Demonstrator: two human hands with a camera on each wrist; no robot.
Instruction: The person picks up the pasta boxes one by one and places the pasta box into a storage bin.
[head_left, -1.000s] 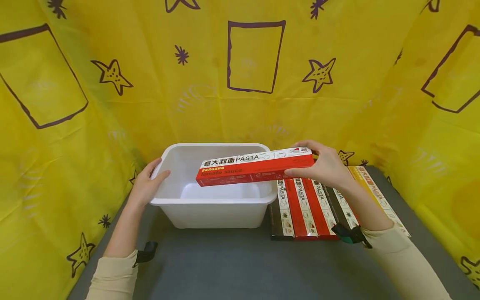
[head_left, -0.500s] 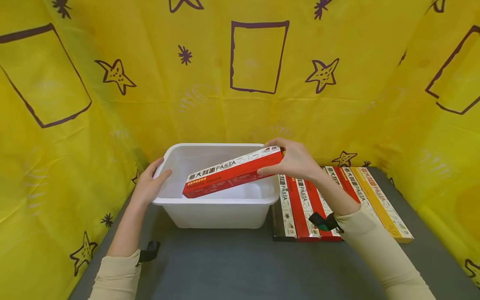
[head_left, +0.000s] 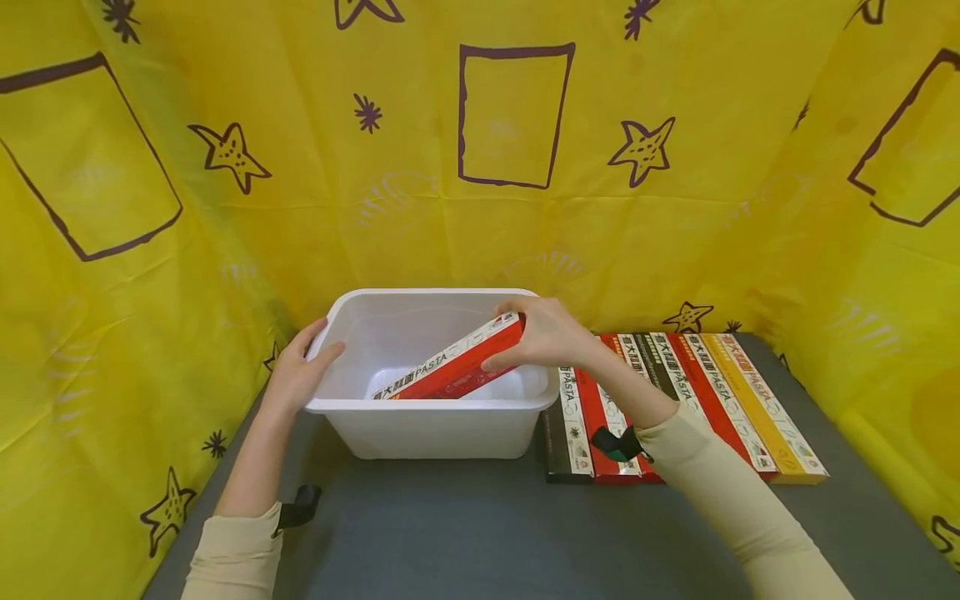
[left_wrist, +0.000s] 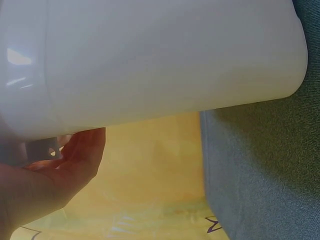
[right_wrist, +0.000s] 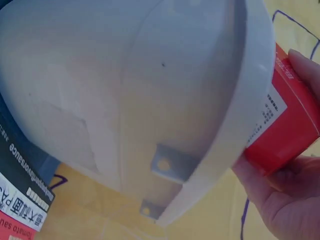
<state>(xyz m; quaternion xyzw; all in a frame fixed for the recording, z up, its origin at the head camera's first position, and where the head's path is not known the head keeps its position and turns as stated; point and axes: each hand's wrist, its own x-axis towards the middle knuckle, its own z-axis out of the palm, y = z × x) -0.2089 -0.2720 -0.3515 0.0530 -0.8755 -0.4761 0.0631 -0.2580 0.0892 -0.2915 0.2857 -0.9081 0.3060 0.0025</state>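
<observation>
The left hand (left_wrist: 55,182) holds one end of the white bin (left_wrist: 160,60), yellow cloth (left_wrist: 155,160) beyond.

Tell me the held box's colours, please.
The pasta box is mainly red and white, clearest in the head view.

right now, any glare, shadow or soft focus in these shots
Head: fairly even light, PASTA readable on the box; left wrist: bright glare patches on the tub, shadow on the table beside it; right wrist: hazy, the box's small print too soft to read.

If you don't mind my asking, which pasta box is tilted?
The red-and-white pasta box in the right hand: it slants down into the white plastic tub, whereas the other pasta boxes lie flat on the table.
</observation>
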